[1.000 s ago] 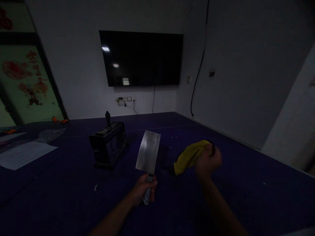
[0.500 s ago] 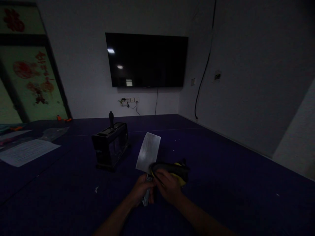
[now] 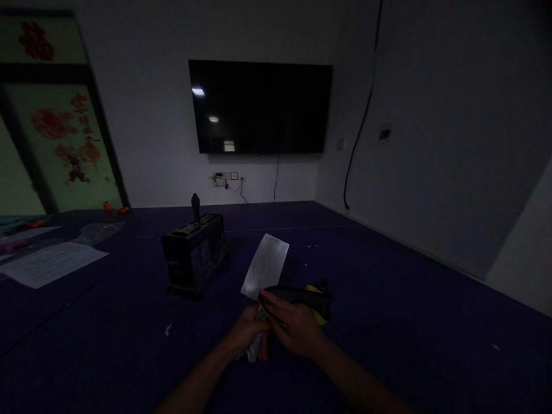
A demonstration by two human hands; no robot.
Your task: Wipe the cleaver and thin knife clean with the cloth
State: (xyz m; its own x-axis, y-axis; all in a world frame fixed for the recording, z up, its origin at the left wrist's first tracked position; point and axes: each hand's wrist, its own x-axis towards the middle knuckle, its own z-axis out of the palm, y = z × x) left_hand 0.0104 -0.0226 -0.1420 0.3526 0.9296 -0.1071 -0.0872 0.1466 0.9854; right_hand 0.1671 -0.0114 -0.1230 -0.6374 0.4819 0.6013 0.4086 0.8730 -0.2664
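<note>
A cleaver (image 3: 266, 267) with a broad grey metal blade points up and away from me. My left hand (image 3: 247, 333) is closed around its pale handle (image 3: 254, 348). In my right hand (image 3: 293, 323) is a black-and-yellow cloth (image 3: 308, 298), soft-looking; whether it is a glove is hard to tell in the dim light. The right fingers press it against the lower end of the blade, close to the handle. To the left of the blade stands a black knife block (image 3: 194, 253), with one black handle (image 3: 195, 207) sticking up from its top.
Printed paper (image 3: 56, 261) and a clear plastic bag (image 3: 100, 231) lie at the left on the dark purple surface (image 3: 129, 345). Small orange items (image 3: 123, 210) sit by the door. A television (image 3: 263, 106) hangs on the far wall; a black cable (image 3: 360, 123) hangs at the right.
The cleaver blade has tilted a little further right. My right hand and the cloth have moved slightly left, toward the handle end. The whole view has shifted slightly.
</note>
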